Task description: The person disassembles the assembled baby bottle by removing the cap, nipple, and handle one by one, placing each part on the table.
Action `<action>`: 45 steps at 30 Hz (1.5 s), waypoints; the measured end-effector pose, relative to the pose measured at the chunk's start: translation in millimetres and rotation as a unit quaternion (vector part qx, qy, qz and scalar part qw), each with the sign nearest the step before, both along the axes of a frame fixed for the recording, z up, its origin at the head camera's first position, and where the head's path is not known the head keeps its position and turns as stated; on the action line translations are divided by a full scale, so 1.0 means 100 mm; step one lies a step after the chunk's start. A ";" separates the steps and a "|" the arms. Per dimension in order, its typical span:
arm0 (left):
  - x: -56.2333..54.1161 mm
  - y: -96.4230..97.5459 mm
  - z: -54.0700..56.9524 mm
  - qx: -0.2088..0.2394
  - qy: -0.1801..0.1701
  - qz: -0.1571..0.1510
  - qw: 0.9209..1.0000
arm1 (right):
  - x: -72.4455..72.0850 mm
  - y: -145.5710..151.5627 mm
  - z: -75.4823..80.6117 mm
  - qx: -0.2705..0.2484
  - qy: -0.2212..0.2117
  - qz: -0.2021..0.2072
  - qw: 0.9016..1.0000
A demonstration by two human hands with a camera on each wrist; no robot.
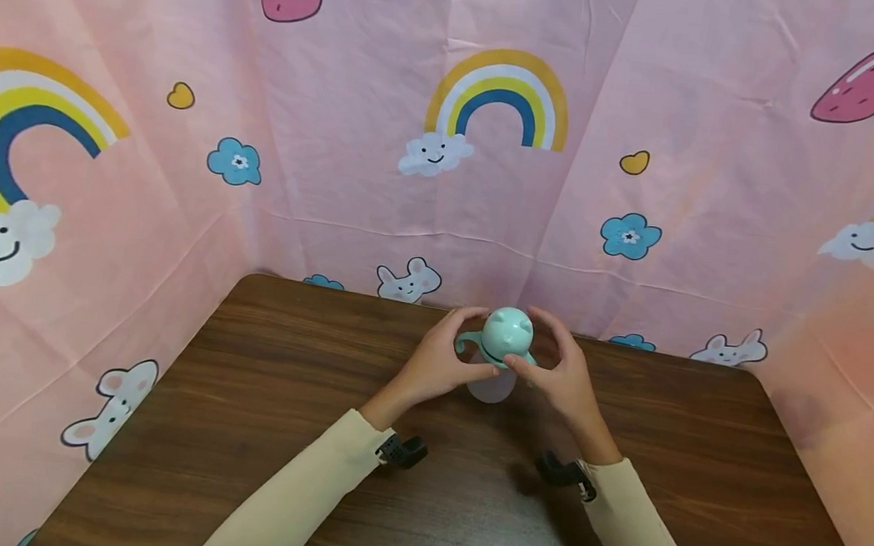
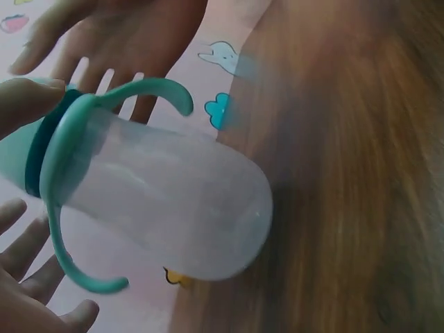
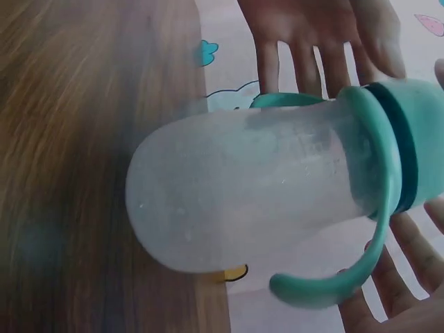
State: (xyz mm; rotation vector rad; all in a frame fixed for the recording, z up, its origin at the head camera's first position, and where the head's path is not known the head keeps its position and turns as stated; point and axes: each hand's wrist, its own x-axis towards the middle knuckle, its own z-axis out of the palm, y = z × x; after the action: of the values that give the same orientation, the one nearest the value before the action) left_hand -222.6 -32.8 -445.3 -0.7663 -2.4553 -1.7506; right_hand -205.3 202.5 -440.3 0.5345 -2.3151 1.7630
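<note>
A baby bottle with a clouded, see-through body (image 1: 492,388) stands upright between both hands near the back of the table. Its mint-green cap (image 1: 508,334) has small raised ears, and curved green handles (image 2: 149,87) reach out from the collar. From the left, my left hand (image 1: 445,359) holds the cap area, its thumb at the front near the dark collar band. My right hand (image 1: 560,374) grips from the other side, thumb on the cap's lower front. The other fingers spread behind the bottle, partly hidden. Whether its base touches the table, I cannot tell.
A dark wood-grain table (image 1: 262,429) lies under the hands. Pink cloth (image 1: 339,158) printed with rainbows, strawberries and rabbits hangs along its back and sides. A dark wrist strap piece (image 1: 403,452) juts from the left sleeve, another (image 1: 563,471) from the right.
</note>
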 end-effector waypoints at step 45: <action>-0.03 0.28 -0.06 -0.044 0.029 0.060 0.997 | -0.05 -0.29 0.03 0.005 0.038 -0.071 0.997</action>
State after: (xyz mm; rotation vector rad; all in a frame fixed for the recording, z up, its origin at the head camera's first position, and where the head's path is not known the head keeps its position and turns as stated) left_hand -226.1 -5.0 -451.6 -0.6513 -2.4983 -1.5680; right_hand -210.2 174.0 -437.6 0.4190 -2.2517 1.6395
